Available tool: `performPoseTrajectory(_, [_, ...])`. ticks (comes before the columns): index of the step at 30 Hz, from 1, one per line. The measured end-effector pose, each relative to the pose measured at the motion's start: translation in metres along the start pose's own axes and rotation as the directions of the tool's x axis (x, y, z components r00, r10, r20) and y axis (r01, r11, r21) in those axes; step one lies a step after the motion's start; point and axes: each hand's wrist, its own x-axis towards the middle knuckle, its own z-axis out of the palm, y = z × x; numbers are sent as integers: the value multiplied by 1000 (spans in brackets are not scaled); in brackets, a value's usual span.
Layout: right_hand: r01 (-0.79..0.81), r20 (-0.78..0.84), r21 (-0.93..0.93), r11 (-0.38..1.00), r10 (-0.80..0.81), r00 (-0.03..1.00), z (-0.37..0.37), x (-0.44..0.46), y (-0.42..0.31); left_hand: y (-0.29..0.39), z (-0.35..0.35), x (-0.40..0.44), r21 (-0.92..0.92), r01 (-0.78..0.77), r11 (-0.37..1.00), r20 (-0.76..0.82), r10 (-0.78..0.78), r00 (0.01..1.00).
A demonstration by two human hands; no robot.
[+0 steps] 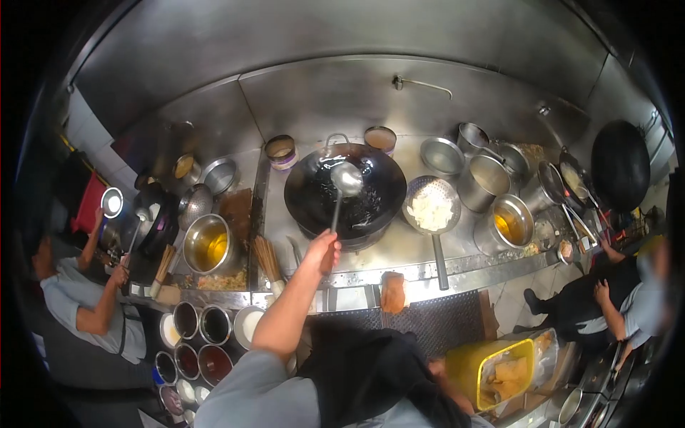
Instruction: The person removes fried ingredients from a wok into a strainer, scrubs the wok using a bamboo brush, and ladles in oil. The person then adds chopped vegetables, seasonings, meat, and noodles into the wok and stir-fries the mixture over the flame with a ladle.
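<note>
My left hand (pixel 323 251) is closed around the handle of a ladle (pixel 347 180). Its shiny bowl is over the middle of a large black wok (pixel 303 184), which holds dark, glossy liquid. Low at my right side, my right hand (pixel 438 372) shows only in part beside my dark apron (pixel 371 371); its fingers cannot be made out. Right of the wok rests a long-handled perforated strainer (pixel 441 265) with pale, whitish food pieces (pixel 431 210) in it.
Metal pots (pixel 486 180) crowd the right of the steel counter. A pot of yellow liquid (pixel 207 246) and a bamboo brush (pixel 267 260) stand left. Seasoning bowls (pixel 215 324) are at lower left, a yellow bin (pixel 467 374) at lower right. Co-workers (pixel 100 314) stand on both sides.
</note>
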Motion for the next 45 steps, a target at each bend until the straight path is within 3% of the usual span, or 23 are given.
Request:
performPoseTrajectory(4, [-173,16,151,973,173,985,-17,7,-33,-23,33,-34,43,-122,992,-226,129,966])
performPoseTrajectory(7, [-227,27,189,956,226,974,-12,11,-34,-36,42,-63,-3,17,1000,-301,-17,953])
performPoseTrajectory(10, [-283,100,73,956,276,956,-59,-11,-81,-20,-8,-19,-126,234,964,23,-232,972])
performPoseTrajectory(12, [-355,158,-15,935,353,922,-119,-35,-160,-4,-4,7,-139,106,985,94,-94,991])
performPoseTrajectory(13, [-352,159,-16,936,350,923,-116,-35,-153,-9,0,7,-141,103,985,91,-91,992])
performPoseTrajectory(15, [-287,175,-42,957,290,941,-111,-28,-124,-17,21,12,-106,-80,991,-145,64,987])
performPoseTrajectory(18, [-197,192,-75,978,208,959,-70,-9,-56,-40,49,-42,-91,15,996,-278,-40,960])
performPoseTrajectory(19, [-205,-44,-123,971,201,979,-39,-7,-33,-37,55,-51,-93,15,996,-276,-41,960])
performPoseTrajectory(20, [156,-145,-142,978,-176,974,14,18,55,-34,56,-59,-89,98,991,-190,-114,975])
performPoseTrajectory(21, [525,-236,-300,797,-595,768,59,40,133,-33,53,-64,-77,182,980,-104,-189,976])
performPoseTrajectory(22, [523,-232,-300,798,-593,771,55,30,126,-28,39,-42,-61,194,979,-75,-198,977])
performPoseTrajectory(23, [202,-48,-113,973,-209,977,46,17,109,-20,26,-12,-72,193,978,-1,-194,981])
performPoseTrajectory(24, [102,20,-82,991,-101,995,21,5,79,-11,19,11,-83,192,978,71,-186,980])
performPoseTrajectory(25, [76,40,-85,993,-72,997,10,3,66,-1,27,19,-7,88,996,-17,-88,996])
performPoseTrajectory(28, [130,43,-127,983,-125,991,-14,6,39,12,42,23,165,-80,983,-136,103,985])
performPoseTrajectory(30, [346,44,-280,896,-348,937,-31,14,27,19,35,10,233,-132,963,-191,179,965])
performPoseTrajectory(32, [470,54,-364,804,-485,873,-49,17,-1,26,17,-21,334,-166,928,-76,202,976])
performPoseTrajectory(33, [69,-37,106,992,-66,997,-56,14,-24,28,21,-42,339,-161,927,-76,197,977])
performPoseTrajectory(34, [-349,91,544,763,361,928,-65,8,-44,28,26,-66,336,-230,913,-83,272,959])
performPoseTrajectory(35, [-114,-61,147,983,124,990,-91,-5,-71,21,24,-82,335,-295,895,-92,343,935])
performPoseTrajectory(38, [-343,192,216,914,305,933,-22,26,-1,-54,-1,-110,349,-209,914,-147,274,950])
performPoseTrajectory(39, [123,-70,-136,983,-134,989,-31,9,-5,-81,-14,-120,530,-219,819,-126,332,935])
performPoseTrajectory(45, [20,70,-151,988,-10,998,-29,-1,4,-46,-21,-130,457,-168,873,-192,281,940])
